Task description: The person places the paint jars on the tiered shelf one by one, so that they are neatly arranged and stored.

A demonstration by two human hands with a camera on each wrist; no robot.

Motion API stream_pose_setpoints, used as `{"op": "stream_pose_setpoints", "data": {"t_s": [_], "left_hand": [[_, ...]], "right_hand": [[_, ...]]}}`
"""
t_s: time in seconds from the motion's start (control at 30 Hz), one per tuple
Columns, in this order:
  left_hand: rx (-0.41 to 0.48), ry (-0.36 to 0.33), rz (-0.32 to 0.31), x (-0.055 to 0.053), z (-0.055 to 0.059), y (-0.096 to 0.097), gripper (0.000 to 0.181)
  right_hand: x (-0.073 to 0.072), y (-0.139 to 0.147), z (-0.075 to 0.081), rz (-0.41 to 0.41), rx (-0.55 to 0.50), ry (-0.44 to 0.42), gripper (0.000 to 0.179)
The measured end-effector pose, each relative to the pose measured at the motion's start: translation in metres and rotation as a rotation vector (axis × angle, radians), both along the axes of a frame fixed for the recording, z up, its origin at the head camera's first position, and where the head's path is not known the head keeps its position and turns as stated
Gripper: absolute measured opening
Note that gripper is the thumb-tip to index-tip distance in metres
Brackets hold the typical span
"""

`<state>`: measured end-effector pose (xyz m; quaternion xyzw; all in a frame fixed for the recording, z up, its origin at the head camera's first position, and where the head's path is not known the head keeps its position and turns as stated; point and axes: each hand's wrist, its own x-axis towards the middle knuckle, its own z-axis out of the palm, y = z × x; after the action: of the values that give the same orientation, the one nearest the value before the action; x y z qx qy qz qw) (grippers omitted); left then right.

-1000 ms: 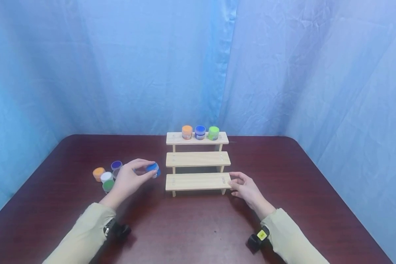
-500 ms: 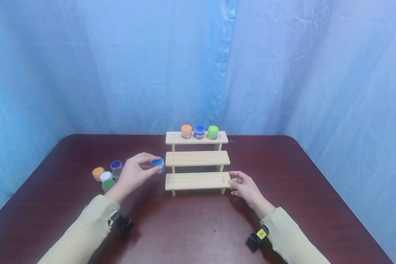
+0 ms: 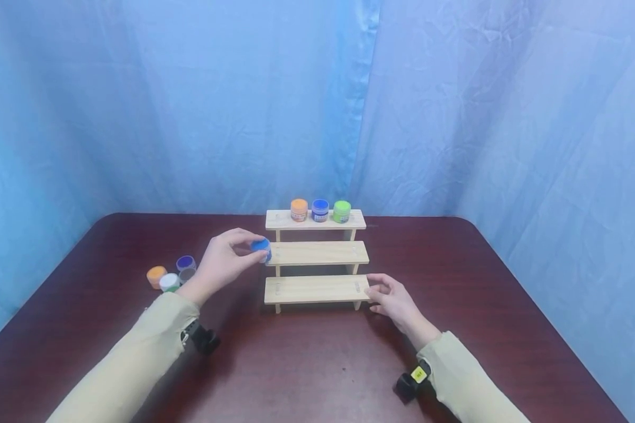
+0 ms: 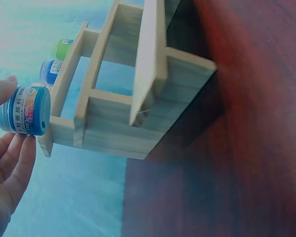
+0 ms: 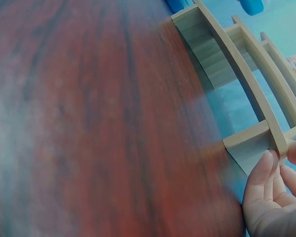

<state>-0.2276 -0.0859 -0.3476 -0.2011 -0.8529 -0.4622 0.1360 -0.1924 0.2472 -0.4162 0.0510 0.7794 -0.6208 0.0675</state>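
Observation:
My left hand (image 3: 223, 261) pinches a blue paint jar (image 3: 261, 249) between thumb and fingers, in the air by the left end of the middle shelf. In the left wrist view this paint jar (image 4: 25, 110) shows a printed label. A three-step wooden display stand (image 3: 312, 289) stands on the table. My right hand (image 3: 394, 301) grips the right end of its lowest shelf, with thumb and fingers at the board's edge in the right wrist view. Orange (image 3: 298, 210), dark blue (image 3: 320, 210) and light green (image 3: 341, 211) jars stand in a row on the top shelf.
Left of the stand, several more jars cluster on the dark red table (image 3: 307, 364): orange (image 3: 156, 277), white (image 3: 169, 282), purple (image 3: 186, 263) and grey, with a green one mostly behind my left forearm. A blue curtain (image 3: 233, 106) hangs behind the table.
My left hand has carried the blue paint jar up and to the right, away from the jar cluster to the middle shelf's left end. The right hand stays on the stand.

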Motion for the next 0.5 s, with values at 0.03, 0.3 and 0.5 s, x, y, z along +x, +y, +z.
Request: {"op": "stream_pose_setpoints", "data": {"t_s": [0.03, 0.3, 0.5], "left_hand": [[-0.004, 0.006, -0.001, -0.002, 0.002, 0.001, 0.03], [-0.036, 0.068, -0.006, -0.019, 0.016, 0.008, 0.029], [-0.075, 0.071, 0.002, -0.029, 0.023, 0.012, 0.028]], "right_hand": [[0.0, 0.0, 0.0, -0.003, 0.002, -0.001, 0.04], [0.0, -0.001, 0.001, -0.016, 0.024, -0.017, 0.041], [0.001, -0.001, 0.002, -0.012, 0.025, -0.013, 0.04]]}}
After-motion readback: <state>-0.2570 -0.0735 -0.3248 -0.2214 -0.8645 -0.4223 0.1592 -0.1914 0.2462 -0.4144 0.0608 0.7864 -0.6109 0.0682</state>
